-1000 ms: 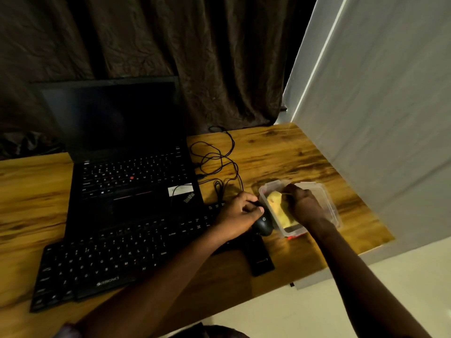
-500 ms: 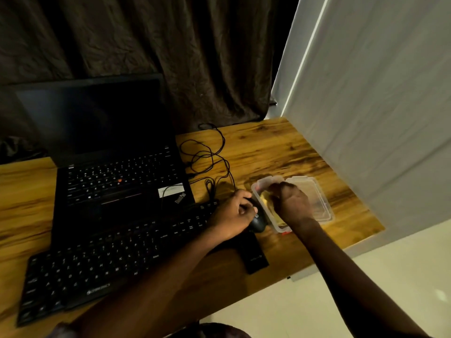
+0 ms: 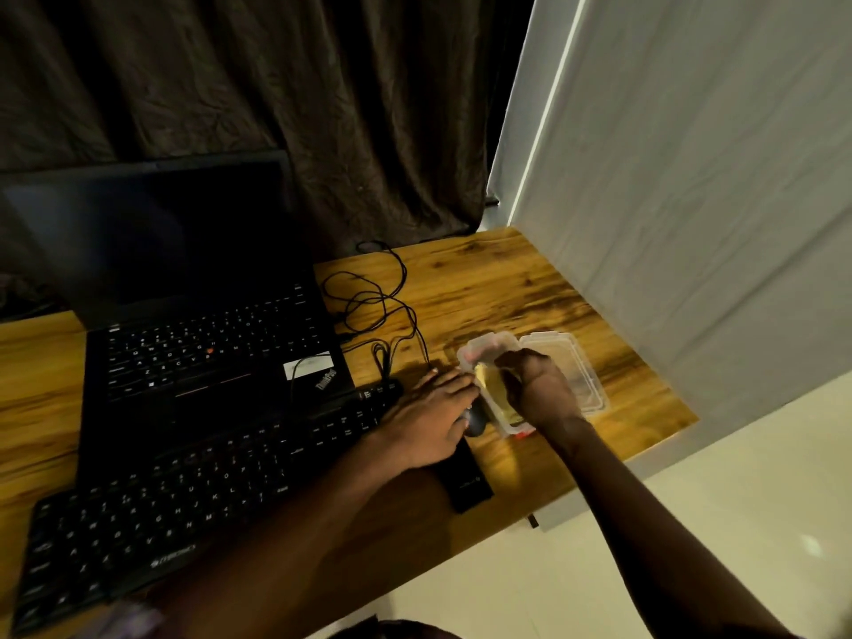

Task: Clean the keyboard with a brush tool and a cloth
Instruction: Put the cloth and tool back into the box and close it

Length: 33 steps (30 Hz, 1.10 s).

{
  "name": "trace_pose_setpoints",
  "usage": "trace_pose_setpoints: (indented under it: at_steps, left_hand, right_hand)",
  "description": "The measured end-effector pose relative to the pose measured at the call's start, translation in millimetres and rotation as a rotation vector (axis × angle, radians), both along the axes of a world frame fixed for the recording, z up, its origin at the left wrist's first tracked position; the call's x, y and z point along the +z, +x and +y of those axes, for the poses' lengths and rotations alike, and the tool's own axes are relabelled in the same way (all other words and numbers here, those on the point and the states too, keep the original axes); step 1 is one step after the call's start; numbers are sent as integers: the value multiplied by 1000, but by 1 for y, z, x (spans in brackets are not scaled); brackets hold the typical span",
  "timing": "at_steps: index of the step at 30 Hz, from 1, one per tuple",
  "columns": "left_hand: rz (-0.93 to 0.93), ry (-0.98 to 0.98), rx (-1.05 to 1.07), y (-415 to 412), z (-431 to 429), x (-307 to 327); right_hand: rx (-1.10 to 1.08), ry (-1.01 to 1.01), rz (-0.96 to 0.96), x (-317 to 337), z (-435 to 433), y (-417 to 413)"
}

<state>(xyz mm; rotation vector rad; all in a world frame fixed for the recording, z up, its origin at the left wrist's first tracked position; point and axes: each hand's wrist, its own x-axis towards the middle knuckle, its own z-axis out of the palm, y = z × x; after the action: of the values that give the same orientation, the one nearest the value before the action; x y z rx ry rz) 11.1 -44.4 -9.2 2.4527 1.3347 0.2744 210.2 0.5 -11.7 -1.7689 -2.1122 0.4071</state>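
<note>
A black external keyboard (image 3: 184,500) lies along the desk's front edge, before an open black laptop (image 3: 207,357). At the right stands a clear plastic container (image 3: 484,345) with a yellow cloth (image 3: 491,398) inside; its lid (image 3: 576,366) lies beside it. My right hand (image 3: 535,385) reaches into the container, fingers closed on the cloth. My left hand (image 3: 428,422) lies over a black mouse (image 3: 475,422) with its fingertips against the container's left wall. No brush is visible.
Black cables (image 3: 373,306) are tangled behind the mouse. A flat black rectangular object (image 3: 465,481) lies near the wooden desk's (image 3: 498,279) front edge. A white sheet (image 3: 691,200) hangs at the right, dark curtains (image 3: 276,108) behind.
My right hand has closed over the yellow cloth in the container. My left fingers have stretched from the mouse to the container's wall. The view has shifted slightly.
</note>
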Motion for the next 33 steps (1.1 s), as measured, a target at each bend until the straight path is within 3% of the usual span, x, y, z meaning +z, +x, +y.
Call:
trace_pose_setpoints:
  at_steps: [3, 6, 10, 18, 24, 28, 30, 33]
  left_hand:
    - [-108, 69, 92, -14, -3, 0]
    - [-127, 71, 175, -25, -14, -1]
    - [-115, 108, 215, -30, -31, -7]
    - [-155, 18, 303, -36, -52, -23]
    - [-208, 17, 346, -38, -56, -17]
    - [-334, -180, 494, -35, -52, -11]
    - [-357, -240, 518, -28, -45, -8]
    - [-325, -258, 449, -15, -33, 1]
  right_hand:
    - [-67, 232, 42, 6, -28, -7]
    - [-68, 135, 161, -10, -62, -20]
    - [-104, -104, 20, -41, -104, -46]
    - [-77, 4, -100, -76, -126, -61]
    - [-91, -79, 277, -57, -122, -51]
    - [-73, -11, 486, -25, -111, -45]
    - [-74, 62, 502, -9, -96, -38]
    - [-86, 171, 380, 2, -68, -24]
